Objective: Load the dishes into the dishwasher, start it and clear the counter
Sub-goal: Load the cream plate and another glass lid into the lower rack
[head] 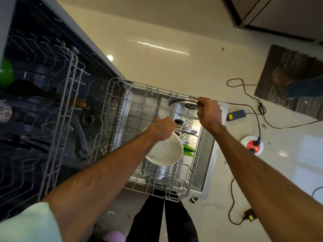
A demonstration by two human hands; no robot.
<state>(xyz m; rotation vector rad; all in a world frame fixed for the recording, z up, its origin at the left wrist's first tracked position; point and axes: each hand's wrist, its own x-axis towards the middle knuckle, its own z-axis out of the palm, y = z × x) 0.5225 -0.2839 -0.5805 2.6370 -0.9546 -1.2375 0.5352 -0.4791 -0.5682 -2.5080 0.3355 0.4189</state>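
Note:
The dishwasher's lower rack is pulled out over the open door. My right hand grips the rim of a glass lid at the rack's far right side. My left hand holds a white plate by its upper edge, over the rack's middle. A second lid with a black knob stands in the rack between my hands. Green dishes stand on edge behind the plate.
The upper rack sticks out at the left with a wooden-handled utensil, a green item and a patterned cup. Cables, a power adapter, an extension socket and a floor mat lie at the right.

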